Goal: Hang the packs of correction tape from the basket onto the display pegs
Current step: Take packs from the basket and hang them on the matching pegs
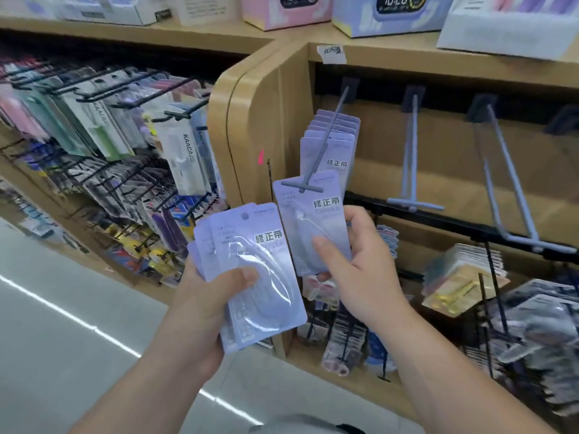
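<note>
Where packs (341, 145) hang, a crossbar (302, 185) caps the peg (339, 104).

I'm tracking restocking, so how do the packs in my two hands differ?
The right hand pinches one pack; the left hand grips a fanned stack. The pack sits up at the peg tip; the stack sits lower, away from it. Both are lilac.
</note>
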`<state>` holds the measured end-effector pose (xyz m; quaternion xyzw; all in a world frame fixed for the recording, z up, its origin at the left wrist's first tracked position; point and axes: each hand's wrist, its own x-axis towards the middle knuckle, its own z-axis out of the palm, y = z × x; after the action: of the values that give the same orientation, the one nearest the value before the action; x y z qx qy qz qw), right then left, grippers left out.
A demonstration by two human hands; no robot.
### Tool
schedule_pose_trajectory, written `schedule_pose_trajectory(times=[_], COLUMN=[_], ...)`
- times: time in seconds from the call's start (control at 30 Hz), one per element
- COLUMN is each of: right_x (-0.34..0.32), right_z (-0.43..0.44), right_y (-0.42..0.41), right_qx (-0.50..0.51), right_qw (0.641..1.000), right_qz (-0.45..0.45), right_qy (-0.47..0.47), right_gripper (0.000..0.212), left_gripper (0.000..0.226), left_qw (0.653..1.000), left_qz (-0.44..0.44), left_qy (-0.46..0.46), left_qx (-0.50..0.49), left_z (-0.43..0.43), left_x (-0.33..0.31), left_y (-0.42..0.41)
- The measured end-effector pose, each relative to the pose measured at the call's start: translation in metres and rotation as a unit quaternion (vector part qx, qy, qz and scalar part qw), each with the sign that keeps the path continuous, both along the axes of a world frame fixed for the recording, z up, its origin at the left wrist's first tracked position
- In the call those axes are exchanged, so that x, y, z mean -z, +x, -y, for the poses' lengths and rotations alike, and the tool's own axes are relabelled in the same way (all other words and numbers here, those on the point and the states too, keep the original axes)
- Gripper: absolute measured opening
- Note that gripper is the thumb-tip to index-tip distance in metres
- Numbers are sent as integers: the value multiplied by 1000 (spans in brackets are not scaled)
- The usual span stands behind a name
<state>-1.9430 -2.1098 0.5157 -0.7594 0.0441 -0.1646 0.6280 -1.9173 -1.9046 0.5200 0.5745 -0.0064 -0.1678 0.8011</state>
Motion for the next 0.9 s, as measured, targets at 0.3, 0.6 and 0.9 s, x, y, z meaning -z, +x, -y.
schedule_pose_trajectory(times=[0.3,0.6,0.9], right_x=[1,5,3], right_z=[-15,-9,18], right_y=[0,5,31], right_qx=[98,91,156], right_qw=[994,996,982], right_qz=[36,4,-95], right_qy=[9,-19,-51], right_gripper=[19,12,31], left_gripper=[83,82,79], left_qw=[1000,1000,999], left_qz=[-2,-1,-16], left_qy=[-9,-10,-26], left_qx=[10,-6,-17], left_z=[-2,4,17], left_x=[1,2,0], left_y=[6,1,-4])
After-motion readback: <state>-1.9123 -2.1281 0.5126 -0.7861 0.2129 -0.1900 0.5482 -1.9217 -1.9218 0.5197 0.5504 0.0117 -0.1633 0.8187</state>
